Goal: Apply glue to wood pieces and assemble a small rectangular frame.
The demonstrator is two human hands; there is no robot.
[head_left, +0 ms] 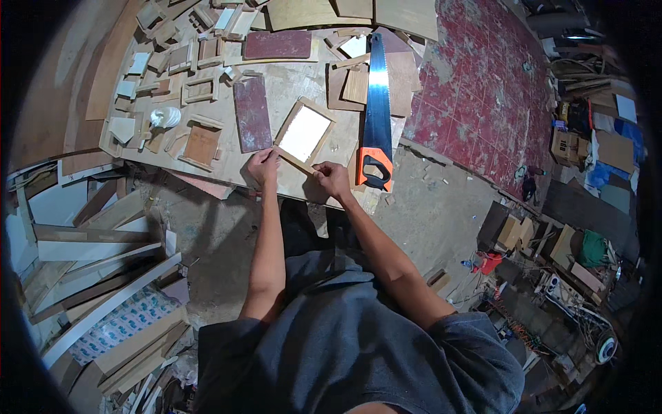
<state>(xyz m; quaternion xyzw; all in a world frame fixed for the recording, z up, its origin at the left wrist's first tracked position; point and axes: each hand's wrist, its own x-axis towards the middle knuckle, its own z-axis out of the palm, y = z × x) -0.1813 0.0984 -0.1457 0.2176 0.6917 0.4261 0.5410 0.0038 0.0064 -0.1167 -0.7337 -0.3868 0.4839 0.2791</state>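
Observation:
A small wooden frame [320, 109] with a bright white panel [303, 134] inside lies slanted near the front edge of the workbench. Along its near side runs a thin wooden strip [295, 161]; I cannot tell whether it is fixed to the frame. My left hand [264, 167] pinches the strip's left end at the frame's corner. At the other end, the fingers of my right hand [334, 181] are closed on the strip. Just right of that hand rests a handsaw [378, 103] with an orange and black handle. A dark red board [253, 114] lies left of the frame.
Several small wooden frames [201, 90] and offcuts cover the bench's left side, beside a spiral light bulb [165, 117]. Another red board [278, 45] lies farther back. Thin wood sheets [403, 83] sit under the saw. Scrap boards [96, 234] are piled on the floor at left.

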